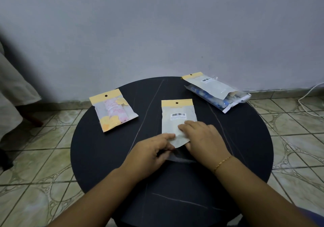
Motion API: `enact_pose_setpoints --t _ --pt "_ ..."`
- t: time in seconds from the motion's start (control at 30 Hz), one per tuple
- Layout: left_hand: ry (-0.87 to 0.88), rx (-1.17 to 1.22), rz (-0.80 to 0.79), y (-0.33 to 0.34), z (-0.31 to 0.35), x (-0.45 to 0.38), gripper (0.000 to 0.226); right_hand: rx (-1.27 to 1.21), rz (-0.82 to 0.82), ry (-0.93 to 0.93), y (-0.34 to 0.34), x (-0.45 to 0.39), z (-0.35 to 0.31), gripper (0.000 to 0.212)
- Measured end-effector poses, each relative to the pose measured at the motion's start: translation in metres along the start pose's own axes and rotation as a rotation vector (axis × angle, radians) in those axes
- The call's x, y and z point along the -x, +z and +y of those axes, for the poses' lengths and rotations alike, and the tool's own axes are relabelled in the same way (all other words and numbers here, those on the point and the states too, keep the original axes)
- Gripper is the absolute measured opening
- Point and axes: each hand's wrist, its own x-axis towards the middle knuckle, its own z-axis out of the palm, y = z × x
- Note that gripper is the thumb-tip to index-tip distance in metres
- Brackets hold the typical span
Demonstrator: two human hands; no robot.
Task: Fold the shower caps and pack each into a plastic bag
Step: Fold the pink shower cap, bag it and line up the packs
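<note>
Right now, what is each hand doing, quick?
Left hand: pinches the near open end of the middle bag.
Right hand: fingers flat, pressing on that bag.

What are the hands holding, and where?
The left hand pinches the near open end of the white barcode-labelled plastic bag; the right hand presses flat on it.

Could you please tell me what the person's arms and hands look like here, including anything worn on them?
Both forearms are bare, with no sleeves in view over them. The right hand has a thin gold chain bracelet at its wrist. The left hand wears no visible jewellery or glove. Nails look short and unpainted, though detail is soft.
</note>
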Motion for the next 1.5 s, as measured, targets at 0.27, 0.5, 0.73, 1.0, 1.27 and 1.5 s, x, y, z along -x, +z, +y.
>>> enact_pose_setpoints --t 0.27,0.5,0.73,1.0,1.27,1.5 --pt "0.023 -0.034 0.015 -0.003 -0.002 0.001 0.010 -0.045 0.010 0.008 -0.001 -0.004 -0.001 0.042" --pt "0.005 -0.057 0.068 -0.016 -0.006 0.008 0.019 -0.704 -0.156 0.219 -0.042 0.011 0.023 0.053" --pt "-0.108 -0.095 0.012 -0.027 -0.008 0.019 0.059 -0.375 -0.123 0.053 -0.023 0.041 0.041 0.053" --pt "0.019 -0.224 0.101 -0.019 -0.014 0.010 0.031 -0.233 0.071 -0.076 0.000 0.045 0.031 0.045" --pt "0.129 -0.299 0.094 -0.023 -0.017 0.010 0.028 -0.270 0.197 -0.174 0.003 0.045 0.028 0.024" --pt "0.216 -0.359 0.026 -0.027 -0.020 0.009 0.020 -0.259 0.219 -0.170 0.002 0.044 0.035 0.007"
